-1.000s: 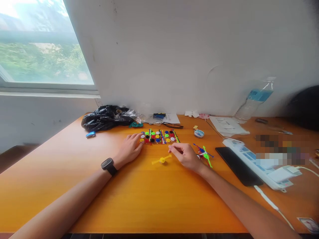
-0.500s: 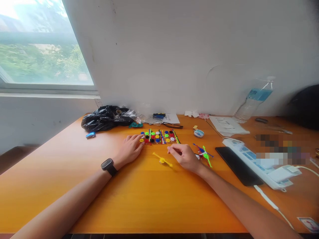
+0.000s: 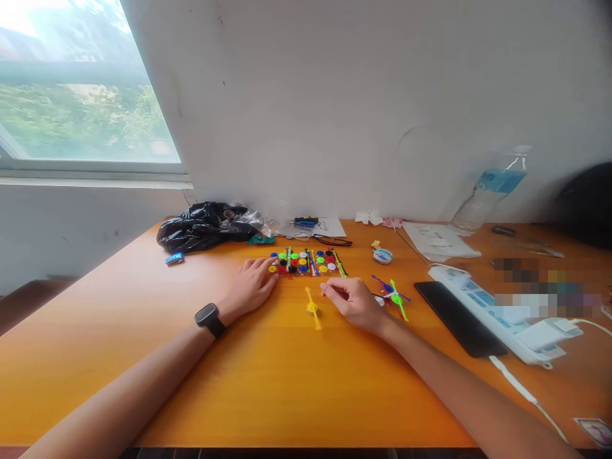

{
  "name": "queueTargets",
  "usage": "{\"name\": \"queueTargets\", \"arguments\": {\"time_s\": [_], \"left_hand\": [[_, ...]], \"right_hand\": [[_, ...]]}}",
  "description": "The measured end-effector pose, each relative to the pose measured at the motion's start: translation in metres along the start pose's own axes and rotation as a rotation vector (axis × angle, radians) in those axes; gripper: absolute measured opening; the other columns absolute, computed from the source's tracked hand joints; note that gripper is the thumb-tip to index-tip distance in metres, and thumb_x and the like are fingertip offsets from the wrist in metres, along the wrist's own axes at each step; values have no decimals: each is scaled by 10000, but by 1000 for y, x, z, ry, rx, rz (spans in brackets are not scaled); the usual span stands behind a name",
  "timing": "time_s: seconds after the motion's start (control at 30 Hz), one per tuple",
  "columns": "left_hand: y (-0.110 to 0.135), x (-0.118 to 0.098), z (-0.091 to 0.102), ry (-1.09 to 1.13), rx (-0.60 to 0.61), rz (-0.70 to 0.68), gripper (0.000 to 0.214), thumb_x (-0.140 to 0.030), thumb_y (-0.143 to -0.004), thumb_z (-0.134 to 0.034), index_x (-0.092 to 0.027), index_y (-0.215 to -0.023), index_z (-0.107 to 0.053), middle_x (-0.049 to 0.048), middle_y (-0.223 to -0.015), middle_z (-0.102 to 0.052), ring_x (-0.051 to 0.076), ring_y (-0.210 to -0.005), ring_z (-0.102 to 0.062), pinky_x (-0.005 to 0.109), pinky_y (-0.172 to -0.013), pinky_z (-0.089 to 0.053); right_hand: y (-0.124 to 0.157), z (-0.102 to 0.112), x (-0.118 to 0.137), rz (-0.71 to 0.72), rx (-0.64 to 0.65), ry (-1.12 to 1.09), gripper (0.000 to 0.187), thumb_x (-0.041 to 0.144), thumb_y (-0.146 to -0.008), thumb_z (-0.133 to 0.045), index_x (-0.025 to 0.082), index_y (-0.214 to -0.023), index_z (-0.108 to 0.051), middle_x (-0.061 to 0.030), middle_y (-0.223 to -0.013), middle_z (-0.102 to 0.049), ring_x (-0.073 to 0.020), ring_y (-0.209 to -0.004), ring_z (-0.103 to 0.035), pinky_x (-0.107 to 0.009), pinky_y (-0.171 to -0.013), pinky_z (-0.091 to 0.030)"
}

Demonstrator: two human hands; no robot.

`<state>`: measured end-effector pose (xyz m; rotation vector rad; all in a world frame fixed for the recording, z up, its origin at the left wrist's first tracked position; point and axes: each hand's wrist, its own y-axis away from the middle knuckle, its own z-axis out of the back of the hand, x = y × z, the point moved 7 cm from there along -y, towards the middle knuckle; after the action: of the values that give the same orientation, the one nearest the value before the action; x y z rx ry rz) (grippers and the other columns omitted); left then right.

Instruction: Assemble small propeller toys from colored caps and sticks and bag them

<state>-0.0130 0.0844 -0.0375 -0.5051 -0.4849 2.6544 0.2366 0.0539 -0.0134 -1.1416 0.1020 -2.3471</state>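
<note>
At the far left of a wooden tabletop [image 3: 239,395], a small blue object [image 3: 174,259] lies just in front of a crumpled black plastic bag [image 3: 201,231]. A person's left hand [image 3: 253,284], a dark watch [image 3: 207,315] at its wrist, rests palm down, grip loose and wide, fingertips beside rows of colored discs and sticks [image 3: 303,262]; whether they touch is unclear. A yellow spinner [image 3: 312,308], its bar slightly blurred, sits between the hands, nearer the right hand [image 3: 356,303], whose grip is narrow, thumb and forefinger drawn close. Just right lie multicolored spinners [image 3: 394,298], then a black phone [image 3: 456,319] alongside a white power strip [image 3: 459,287].
</note>
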Motion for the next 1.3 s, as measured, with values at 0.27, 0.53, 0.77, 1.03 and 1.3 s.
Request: {"name": "queueTargets", "arguments": {"time_s": [0.27,0.53,0.77,1.03,1.3], "left_hand": [[1,-1,1,-6,2,-2,465,-414,-1072,-468,-251,-1506,-500,115,-1391,-645,335,-1281,-531,510,-1101,-438],[1,-1,-1,-20,-8,-18,475,-414,-1060,-486,-249,-1506,-493,116,-1387,-648,342,-1264,-535,513,-1088,-442],[1,-1,2,4,-30,-16,468,-406,-1047,-509,-257,-1490,-515,113,-1382,-654,336,-1251,-548,511,-1079,-453],[-1,-1,7,21,-63,19,453,-405,-996,-573,-214,-1406,-572,129,-1293,-690,336,-1177,-604,492,-1023,-496],[-3,5,7,23,-49,6,528,-117,-920,-481,-237,-1423,-585,84,-1343,-688,302,-1197,-622,461,-1043,-500]], "right_hand": [[1,-1,2,-5,21,45,443,507,-1042,-487,206,-751,-629,34,-616,-421,-141,-583,-361,-296,-575,-263],[2,-1,8,20,22,91,459,494,-1041,-485,214,-678,-509,37,-602,-403,-136,-577,-353,-291,-580,-274],[4,0,11,43,29,114,389,453,-1046,-485,222,-777,-644,27,-625,-509,-140,-577,-408,-290,-594,-303],[3,-1,18,146,25,131,241,365,-1037,-532,225,-929,-696,-30,-836,-704,-176,-731,-585,-303,-704,-421],[3,1,24,229,2,152,170,295,-1046,-532,222,-1004,-680,-61,-940,-706,-211,-879,-641,-354,-838,-474]]}}
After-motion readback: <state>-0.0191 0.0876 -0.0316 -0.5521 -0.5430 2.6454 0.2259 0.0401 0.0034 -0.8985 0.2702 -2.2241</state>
